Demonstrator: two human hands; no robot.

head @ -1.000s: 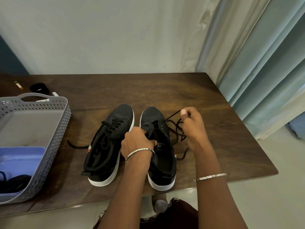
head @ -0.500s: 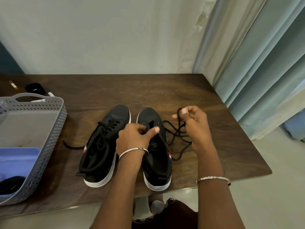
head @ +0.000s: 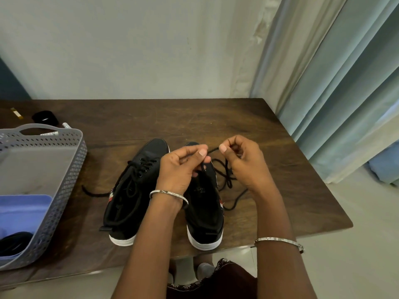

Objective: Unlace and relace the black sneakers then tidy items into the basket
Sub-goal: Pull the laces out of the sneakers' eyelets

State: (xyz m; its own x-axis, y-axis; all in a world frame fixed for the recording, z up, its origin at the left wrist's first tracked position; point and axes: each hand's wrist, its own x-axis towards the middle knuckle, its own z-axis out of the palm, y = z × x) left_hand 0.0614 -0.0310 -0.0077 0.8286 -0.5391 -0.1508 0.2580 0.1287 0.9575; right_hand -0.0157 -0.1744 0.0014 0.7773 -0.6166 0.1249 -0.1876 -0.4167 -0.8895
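Wooden bench [head: 280, 147] by curtain [head: 323, 83], sneakers [head: 133, 186] side by side. Left hand [head: 179, 169] quits tongue of right sneaker [head: 205, 212], rises to meet right hand [head: 244, 165]: both sets of fingers [head: 201, 152] now pinch loose lace [head: 213, 150] above toe. Likely relacing begins; basket [head: 64, 169] waits left.

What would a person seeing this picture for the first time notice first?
The two hands at the centre draw the eye: the left hand and the right hand pinch a black lace between them, above one black sneaker. The other sneaker, laced, stands beside it, and a grey basket sits at the left edge of the table.
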